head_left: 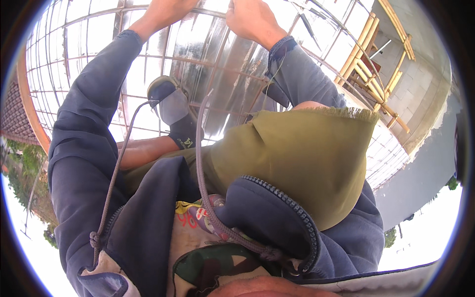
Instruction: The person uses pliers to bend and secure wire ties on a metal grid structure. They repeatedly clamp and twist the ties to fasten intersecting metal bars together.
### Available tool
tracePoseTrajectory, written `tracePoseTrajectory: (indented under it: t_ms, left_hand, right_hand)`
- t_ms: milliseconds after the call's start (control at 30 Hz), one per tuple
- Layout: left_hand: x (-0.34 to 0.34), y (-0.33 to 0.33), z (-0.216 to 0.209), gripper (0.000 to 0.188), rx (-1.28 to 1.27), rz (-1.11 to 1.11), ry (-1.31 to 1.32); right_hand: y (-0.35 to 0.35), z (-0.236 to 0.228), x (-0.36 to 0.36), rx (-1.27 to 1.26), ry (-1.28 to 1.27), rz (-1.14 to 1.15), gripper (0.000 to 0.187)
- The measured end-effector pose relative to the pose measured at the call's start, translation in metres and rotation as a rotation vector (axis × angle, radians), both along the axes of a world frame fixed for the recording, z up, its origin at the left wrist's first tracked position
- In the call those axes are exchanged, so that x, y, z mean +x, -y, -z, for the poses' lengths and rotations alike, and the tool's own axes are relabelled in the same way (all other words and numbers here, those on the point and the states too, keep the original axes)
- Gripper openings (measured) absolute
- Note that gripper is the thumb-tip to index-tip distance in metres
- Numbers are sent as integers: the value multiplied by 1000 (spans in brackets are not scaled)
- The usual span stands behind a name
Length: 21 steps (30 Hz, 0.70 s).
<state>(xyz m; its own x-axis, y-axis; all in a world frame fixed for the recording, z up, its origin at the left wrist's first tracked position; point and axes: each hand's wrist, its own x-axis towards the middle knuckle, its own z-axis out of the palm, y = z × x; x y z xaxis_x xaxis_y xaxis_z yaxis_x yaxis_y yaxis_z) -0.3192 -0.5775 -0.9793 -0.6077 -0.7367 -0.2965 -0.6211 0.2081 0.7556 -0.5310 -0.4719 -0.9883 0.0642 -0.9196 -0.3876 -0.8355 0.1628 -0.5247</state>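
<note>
Both my arms, in navy hoodie sleeves, reach out to the top of the picture over a grid of rusty rebar (pixel 198 59) laid above a shiny silver sheet (pixel 198 34). My left hand (pixel 166 12) rests on the grid at the upper edge, with its fingers cut off by the frame. My right hand (pixel 250 20) is closed in a fist around a bar of the grid. My foot in a dark sock and shoe (pixel 170 101) stands on the bars below the hands. My bent knee in olive shorts (pixel 302 153) fills the middle.
Two grey hoodie drawstrings (pixel 200 163) hang down in front of my chest. A yellow wooden ladder frame (pixel 376 64) lies at the right by a grey block wall (pixel 420 94). A brick edge (pixel 15 109) borders the grid at the left, with greenery below.
</note>
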Motion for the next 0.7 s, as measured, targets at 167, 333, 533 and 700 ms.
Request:
tracePoseTrajectory:
  t_ms: [167, 333, 533, 700]
  left_hand:
    - [31, -25, -24, 22, -220, 409, 191]
    - [35, -53, -79, 36, 192, 417, 405]
    - [-50, -120, -44, 70, 791, -284, 165]
    - [-106, -140, -8, 81, 859, -597, 29]
  right_hand:
    - [-35, -21, -25, 45, -47, 95, 23]
    - [-128, -25, -39, 298, 450, 514, 24]
    - [-128, -47, -95, -359, 35, 203, 28]
    - [-72, -16, -177, -458, -418, -32, 45]
